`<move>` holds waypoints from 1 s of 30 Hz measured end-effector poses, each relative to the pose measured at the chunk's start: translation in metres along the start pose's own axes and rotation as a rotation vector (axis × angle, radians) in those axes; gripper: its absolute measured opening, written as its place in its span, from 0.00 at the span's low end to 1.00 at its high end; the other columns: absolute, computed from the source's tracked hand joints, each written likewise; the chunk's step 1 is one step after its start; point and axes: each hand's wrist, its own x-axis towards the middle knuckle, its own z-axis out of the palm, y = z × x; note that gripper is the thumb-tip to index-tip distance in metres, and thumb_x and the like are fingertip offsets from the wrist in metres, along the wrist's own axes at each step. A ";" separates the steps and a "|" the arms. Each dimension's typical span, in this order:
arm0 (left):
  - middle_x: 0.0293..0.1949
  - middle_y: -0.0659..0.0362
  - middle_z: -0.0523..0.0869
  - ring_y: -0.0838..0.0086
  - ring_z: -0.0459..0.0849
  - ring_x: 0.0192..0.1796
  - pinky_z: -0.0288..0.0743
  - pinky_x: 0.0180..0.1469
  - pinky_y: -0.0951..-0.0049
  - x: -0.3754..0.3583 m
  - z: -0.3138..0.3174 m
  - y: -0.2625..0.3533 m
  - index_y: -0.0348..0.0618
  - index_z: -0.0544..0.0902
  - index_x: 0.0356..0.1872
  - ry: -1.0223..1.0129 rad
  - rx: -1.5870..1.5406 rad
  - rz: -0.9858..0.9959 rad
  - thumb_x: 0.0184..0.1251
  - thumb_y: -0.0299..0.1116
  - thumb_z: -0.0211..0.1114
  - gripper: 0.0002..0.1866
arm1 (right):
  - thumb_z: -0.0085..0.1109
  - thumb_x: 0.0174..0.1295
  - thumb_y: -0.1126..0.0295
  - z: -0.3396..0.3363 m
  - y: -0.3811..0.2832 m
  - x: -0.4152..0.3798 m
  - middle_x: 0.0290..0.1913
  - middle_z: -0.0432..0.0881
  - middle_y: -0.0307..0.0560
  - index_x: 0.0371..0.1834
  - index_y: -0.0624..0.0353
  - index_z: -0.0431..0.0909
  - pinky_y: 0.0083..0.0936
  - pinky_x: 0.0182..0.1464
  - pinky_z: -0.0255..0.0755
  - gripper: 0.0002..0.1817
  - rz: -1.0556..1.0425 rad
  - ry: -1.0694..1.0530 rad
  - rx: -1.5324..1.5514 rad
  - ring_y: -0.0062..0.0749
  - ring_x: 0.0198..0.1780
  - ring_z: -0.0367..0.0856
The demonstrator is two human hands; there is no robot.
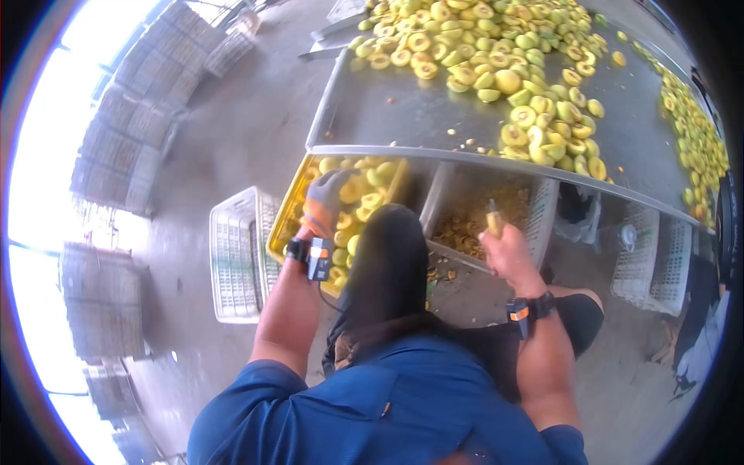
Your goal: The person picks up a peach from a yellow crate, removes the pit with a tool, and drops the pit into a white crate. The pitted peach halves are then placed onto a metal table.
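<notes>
The left hand (329,188) reaches down into the yellow crate (287,203), left of centre; its grip cannot be told. The right hand (508,253) is closed around a pointed tool (494,222). The fruit halves (372,201) seem light, firm, maybe slippery where cut; better to hold their rounded skin.

Blue short-sleeved top, orange-cuffed grey glove (328,194), black wrist straps.

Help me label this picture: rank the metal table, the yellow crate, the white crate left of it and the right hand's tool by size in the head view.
Metal table
Yellow crate and white crate, too close to rank
Tool
</notes>
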 end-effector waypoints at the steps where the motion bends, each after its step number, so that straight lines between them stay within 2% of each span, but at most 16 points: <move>1: 0.52 0.53 0.91 0.68 0.91 0.51 0.89 0.44 0.69 -0.014 -0.015 -0.018 0.41 0.88 0.62 -0.006 0.058 -0.023 0.59 0.23 0.78 0.26 | 0.64 0.71 0.64 -0.001 0.004 0.002 0.28 0.82 0.48 0.41 0.68 0.79 0.42 0.34 0.76 0.15 -0.024 0.007 -0.055 0.37 0.30 0.83; 2: 0.54 0.54 0.91 0.63 0.91 0.52 0.89 0.49 0.66 -0.038 -0.012 -0.086 0.46 0.89 0.61 -0.006 -0.084 -0.209 0.53 0.25 0.82 0.29 | 0.64 0.70 0.64 -0.001 0.024 0.013 0.29 0.83 0.53 0.41 0.70 0.79 0.44 0.37 0.76 0.16 -0.221 0.012 -0.205 0.43 0.32 0.84; 3: 0.54 0.55 0.91 0.61 0.91 0.52 0.88 0.52 0.65 -0.055 -0.014 -0.117 0.47 0.89 0.60 -0.031 -0.053 -0.223 0.51 0.28 0.84 0.29 | 0.64 0.70 0.63 -0.001 0.043 0.025 0.30 0.83 0.57 0.41 0.71 0.78 0.47 0.39 0.77 0.16 -0.418 0.047 -0.356 0.49 0.34 0.85; 4: 0.55 0.55 0.91 0.58 0.91 0.53 0.88 0.54 0.64 -0.073 -0.016 -0.147 0.49 0.90 0.58 -0.057 -0.022 -0.235 0.50 0.30 0.86 0.30 | 0.64 0.70 0.63 0.002 0.037 0.021 0.30 0.83 0.59 0.41 0.71 0.78 0.47 0.40 0.76 0.17 -0.303 0.058 -0.307 0.52 0.34 0.84; 5: 0.53 0.55 0.92 0.58 0.91 0.53 0.88 0.54 0.63 -0.091 -0.025 -0.141 0.49 0.90 0.58 -0.116 0.183 -0.080 0.52 0.33 0.85 0.27 | 0.64 0.69 0.63 0.006 0.033 0.018 0.31 0.84 0.61 0.41 0.71 0.78 0.47 0.40 0.76 0.17 -0.184 0.070 -0.258 0.55 0.35 0.84; 6: 0.51 0.54 0.93 0.58 0.92 0.52 0.87 0.54 0.63 -0.106 -0.030 -0.137 0.49 0.90 0.57 -0.178 0.387 0.079 0.55 0.37 0.84 0.25 | 0.64 0.69 0.63 0.008 0.037 0.021 0.32 0.84 0.63 0.42 0.71 0.79 0.48 0.41 0.76 0.17 -0.184 0.066 -0.292 0.58 0.36 0.84; 9: 0.45 0.49 0.94 0.53 0.92 0.50 0.86 0.54 0.62 -0.136 -0.018 -0.141 0.42 0.91 0.54 -0.141 -0.095 -0.940 0.72 0.45 0.72 0.19 | 0.65 0.69 0.62 0.012 0.041 0.025 0.34 0.84 0.65 0.42 0.70 0.79 0.49 0.44 0.76 0.17 -0.178 0.060 -0.371 0.61 0.39 0.84; 10: 0.47 0.47 0.95 0.50 0.91 0.53 0.84 0.57 0.58 -0.141 -0.022 -0.133 0.42 0.91 0.53 -0.206 0.298 -0.713 0.71 0.47 0.72 0.20 | 0.65 0.69 0.62 0.013 0.039 0.025 0.34 0.84 0.65 0.43 0.70 0.79 0.49 0.45 0.76 0.18 -0.174 0.059 -0.390 0.61 0.40 0.85; 13: 0.48 0.46 0.94 0.50 0.91 0.55 0.83 0.59 0.55 -0.151 -0.021 -0.154 0.45 0.92 0.51 -0.086 0.405 -0.809 0.71 0.49 0.70 0.20 | 0.65 0.69 0.62 0.013 0.033 0.023 0.37 0.85 0.66 0.44 0.70 0.78 0.49 0.47 0.76 0.18 -0.156 0.059 -0.399 0.62 0.42 0.85; 14: 0.48 0.46 0.94 0.49 0.91 0.54 0.83 0.59 0.55 -0.150 -0.020 -0.169 0.45 0.92 0.51 -0.030 0.339 -0.771 0.69 0.50 0.71 0.21 | 0.65 0.69 0.62 0.014 0.032 0.023 0.37 0.85 0.67 0.44 0.70 0.79 0.49 0.48 0.76 0.18 -0.146 0.058 -0.388 0.62 0.42 0.85; 17: 0.51 0.47 0.94 0.53 0.92 0.53 0.83 0.58 0.60 -0.106 -0.031 -0.139 0.42 0.92 0.54 0.162 0.288 -0.740 0.74 0.45 0.69 0.19 | 0.65 0.69 0.62 0.016 0.022 0.019 0.38 0.85 0.67 0.45 0.69 0.79 0.49 0.47 0.76 0.17 -0.154 0.062 -0.369 0.62 0.42 0.85; 19: 0.49 0.49 0.95 0.61 0.93 0.49 0.83 0.54 0.64 -0.073 -0.034 -0.134 0.42 0.92 0.56 0.286 0.155 -0.622 0.75 0.42 0.69 0.18 | 0.66 0.69 0.62 0.017 0.017 0.018 0.38 0.86 0.66 0.46 0.68 0.79 0.49 0.47 0.77 0.17 -0.169 0.065 -0.364 0.62 0.42 0.86; 22: 0.47 0.52 0.96 0.69 0.92 0.46 0.82 0.52 0.69 -0.004 -0.041 -0.104 0.40 0.91 0.57 0.299 0.082 -0.561 0.75 0.36 0.70 0.16 | 0.66 0.70 0.62 0.017 0.011 0.014 0.39 0.86 0.66 0.47 0.67 0.79 0.48 0.47 0.78 0.17 -0.196 0.078 -0.374 0.62 0.43 0.87; 25: 0.47 0.49 0.95 0.57 0.93 0.48 0.84 0.54 0.61 0.073 -0.023 -0.060 0.43 0.92 0.54 0.274 -0.317 -0.591 0.72 0.40 0.73 0.16 | 0.67 0.70 0.62 0.018 -0.011 0.007 0.40 0.87 0.68 0.48 0.66 0.79 0.49 0.49 0.80 0.17 -0.231 0.120 -0.392 0.65 0.46 0.88; 26: 0.47 0.56 0.95 0.71 0.90 0.45 0.82 0.50 0.70 0.097 -0.008 -0.047 0.38 0.91 0.57 0.270 -0.329 -0.470 0.74 0.28 0.71 0.14 | 0.67 0.70 0.62 0.017 -0.018 0.006 0.40 0.87 0.68 0.48 0.66 0.79 0.49 0.49 0.80 0.17 -0.219 0.117 -0.411 0.66 0.45 0.88; 30: 0.48 0.52 0.95 0.65 0.93 0.48 0.83 0.51 0.65 0.190 0.058 -0.012 0.38 0.91 0.55 0.205 -0.025 -0.171 0.73 0.34 0.73 0.15 | 0.67 0.70 0.62 0.012 -0.035 0.005 0.39 0.87 0.71 0.49 0.67 0.78 0.52 0.48 0.80 0.17 -0.202 0.111 -0.409 0.69 0.44 0.88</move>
